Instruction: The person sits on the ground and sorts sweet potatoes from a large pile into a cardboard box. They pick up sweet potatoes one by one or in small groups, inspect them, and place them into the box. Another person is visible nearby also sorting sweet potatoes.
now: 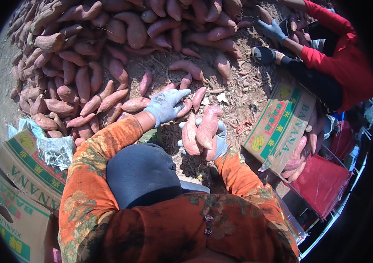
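My left hand [166,104], in a light grey-blue glove, reaches palm down over loose sweet potatoes at the edge of the heap, index finger stretched out. A small sweet potato [185,108] lies against its fingers; whether they grip it is hidden. Another sweet potato [199,98] rests on the soil just right of that fingertip. Several pinkish sweet potatoes [206,126] are bunched in my gloved right hand [221,136], held above the ground in front of my knee. Its fingers curl behind them and show at their left side.
A large heap of sweet potatoes [135,31] spreads ahead and left. Printed cardboard boxes [25,213] stand at lower left by a woven sack [55,149]. At right are a carton [276,121], a red sheet [319,184] and a person in a red sleeve [327,62] handling sweet potatoes.
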The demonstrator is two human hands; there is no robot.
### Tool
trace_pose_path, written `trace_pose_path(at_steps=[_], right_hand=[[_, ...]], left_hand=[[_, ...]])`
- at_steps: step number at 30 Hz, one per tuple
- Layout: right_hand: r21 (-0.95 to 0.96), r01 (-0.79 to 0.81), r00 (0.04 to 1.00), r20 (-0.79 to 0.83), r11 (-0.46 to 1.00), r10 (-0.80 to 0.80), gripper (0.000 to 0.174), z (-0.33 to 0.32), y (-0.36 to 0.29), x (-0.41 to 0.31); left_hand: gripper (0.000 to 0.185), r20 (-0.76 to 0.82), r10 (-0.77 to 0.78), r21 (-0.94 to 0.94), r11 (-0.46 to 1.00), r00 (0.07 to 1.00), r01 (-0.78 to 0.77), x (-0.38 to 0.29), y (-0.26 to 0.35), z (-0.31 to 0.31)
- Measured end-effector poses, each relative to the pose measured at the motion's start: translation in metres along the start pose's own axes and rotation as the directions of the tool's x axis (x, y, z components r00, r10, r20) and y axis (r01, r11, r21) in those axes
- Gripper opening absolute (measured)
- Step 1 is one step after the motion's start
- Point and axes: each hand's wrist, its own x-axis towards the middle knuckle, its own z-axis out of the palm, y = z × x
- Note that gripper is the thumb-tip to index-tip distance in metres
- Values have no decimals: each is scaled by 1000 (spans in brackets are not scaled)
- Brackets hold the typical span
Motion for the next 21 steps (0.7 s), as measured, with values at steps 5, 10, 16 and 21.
trace_pose_path(at_steps=[5,10,16,21], right_hand=[[-28,93,995,-25,995,-93,68,19,-11,-29],[7,168,986,4,986,-168,63,3,-13,-20],[129,158,976,127,979,-174,67,34,-11,-14],[170,176,972,124,970,-198,82,48,-15,-25]], left_hand=[[89,-518,-260,378,785,815,491,-8,-63,-27],[101,-436,-762,340,353,479,871,6,-96,-84],[72,-361,-734,-288,675,576,679,-28,-172,-96],[61,70,-321,-981,150,945,124,-13,-52,-105]])
